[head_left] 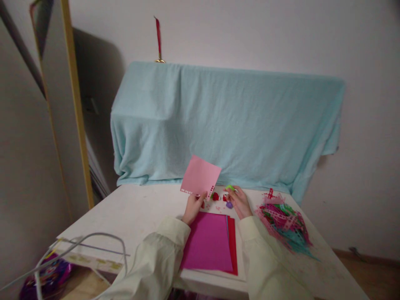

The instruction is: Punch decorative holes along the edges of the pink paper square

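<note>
While left hand (193, 208) holds pink paper (201, 176), strip heap (286, 221) flanks right sleeve (265, 258)

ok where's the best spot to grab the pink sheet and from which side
Probably its plain left edge, pinched flat from the left: the pink sheet is thin, with holes along its bottom and lower right edges, and the left hand holds it at the bottom.
</note>
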A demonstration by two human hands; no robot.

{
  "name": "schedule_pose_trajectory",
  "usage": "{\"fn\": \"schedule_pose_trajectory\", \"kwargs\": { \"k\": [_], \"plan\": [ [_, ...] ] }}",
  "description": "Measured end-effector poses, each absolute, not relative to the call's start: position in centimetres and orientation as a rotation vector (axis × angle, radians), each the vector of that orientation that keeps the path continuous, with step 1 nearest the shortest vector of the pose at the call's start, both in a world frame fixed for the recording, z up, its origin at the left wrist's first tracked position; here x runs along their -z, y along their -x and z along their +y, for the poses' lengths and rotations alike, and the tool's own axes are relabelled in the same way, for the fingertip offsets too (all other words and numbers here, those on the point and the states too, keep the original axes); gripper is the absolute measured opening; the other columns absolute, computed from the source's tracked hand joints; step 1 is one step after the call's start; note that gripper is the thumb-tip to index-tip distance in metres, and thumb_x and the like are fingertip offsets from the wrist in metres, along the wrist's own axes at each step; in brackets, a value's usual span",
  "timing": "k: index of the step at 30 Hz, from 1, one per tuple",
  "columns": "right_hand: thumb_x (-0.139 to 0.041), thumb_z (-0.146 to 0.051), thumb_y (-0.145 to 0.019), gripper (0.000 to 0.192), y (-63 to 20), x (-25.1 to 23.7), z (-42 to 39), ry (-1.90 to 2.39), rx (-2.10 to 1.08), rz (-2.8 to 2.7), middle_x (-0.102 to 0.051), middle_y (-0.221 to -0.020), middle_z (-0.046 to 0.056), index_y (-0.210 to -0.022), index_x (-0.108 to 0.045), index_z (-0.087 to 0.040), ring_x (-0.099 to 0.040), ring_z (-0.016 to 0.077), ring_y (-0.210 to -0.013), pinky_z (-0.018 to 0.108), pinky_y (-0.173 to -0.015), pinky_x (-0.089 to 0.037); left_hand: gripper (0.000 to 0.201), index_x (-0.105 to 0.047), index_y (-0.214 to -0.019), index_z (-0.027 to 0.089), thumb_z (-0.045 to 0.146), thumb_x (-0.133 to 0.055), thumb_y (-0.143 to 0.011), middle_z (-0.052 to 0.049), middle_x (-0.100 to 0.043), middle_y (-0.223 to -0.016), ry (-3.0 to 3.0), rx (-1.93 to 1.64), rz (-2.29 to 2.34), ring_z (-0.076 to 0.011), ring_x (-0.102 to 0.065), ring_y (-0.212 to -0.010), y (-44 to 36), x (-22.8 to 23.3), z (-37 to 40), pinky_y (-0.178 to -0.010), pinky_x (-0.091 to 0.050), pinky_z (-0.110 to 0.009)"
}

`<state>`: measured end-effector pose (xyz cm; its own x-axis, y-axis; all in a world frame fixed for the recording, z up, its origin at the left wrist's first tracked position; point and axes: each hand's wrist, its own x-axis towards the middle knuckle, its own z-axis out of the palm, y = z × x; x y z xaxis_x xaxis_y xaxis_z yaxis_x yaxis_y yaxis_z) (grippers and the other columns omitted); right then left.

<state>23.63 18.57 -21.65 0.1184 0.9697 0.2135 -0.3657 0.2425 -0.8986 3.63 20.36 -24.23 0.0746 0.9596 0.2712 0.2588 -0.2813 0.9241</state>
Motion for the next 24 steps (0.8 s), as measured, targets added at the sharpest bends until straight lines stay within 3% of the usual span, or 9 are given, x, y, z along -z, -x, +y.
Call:
{"fn": "schedule_pose_trajectory", "kwargs": {
  "k": [5,14,24],
  "plan": [
    [-0.062,-0.053,-0.074,0.036,-23.6,21.8,18.8,0.885,-1.13,-1.019,-0.066,-0.067,0.003,-0.083,-0.054,-0.019,-0.046,0.0073,-0.039,0.02,-0.038,-0.031,0.057,-0.05,-0.045,0.015,0.058,-0.042,-0.082,0.0,-0.048,-0.041,-1.67,-1.214,1.222,-0.0113,-0.045,-0.044,-3.7,24.1,20.2,-0.05,-0.03,-0.023],
    [-0.054,-0.057,-0.078,0.038,-22.9,22.0,18.4,0.929,-1.243,-1.159,-0.064,-0.061,0.002,-0.083,-0.05,-0.019,-0.043,0.007,-0.036,0.02,-0.037,-0.026,0.052,-0.057,-0.059,0.013,0.057,-0.044,-0.082,-0.002,-0.055,-0.048,-1.71,-1.106,1.063,-0.012,-0.049,-0.046,-4.0,24.0,19.8,-0.05,-0.033,-0.022],
    [-0.053,-0.062,-0.074,0.042,-22.3,21.4,18.1,0.981,-1.28,-1.23,-0.059,-0.052,-0.003,-0.081,-0.045,-0.022,-0.039,0.0071,-0.032,0.019,-0.034,-0.022,0.052,-0.057,-0.058,0.013,0.058,-0.045,-0.081,-0.002,-0.055,-0.047,-1.67,-1.077,0.993,-0.0115,-0.048,-0.045,-4.3,24.0,19.5,-0.049,-0.034,-0.023]
  ]
}}
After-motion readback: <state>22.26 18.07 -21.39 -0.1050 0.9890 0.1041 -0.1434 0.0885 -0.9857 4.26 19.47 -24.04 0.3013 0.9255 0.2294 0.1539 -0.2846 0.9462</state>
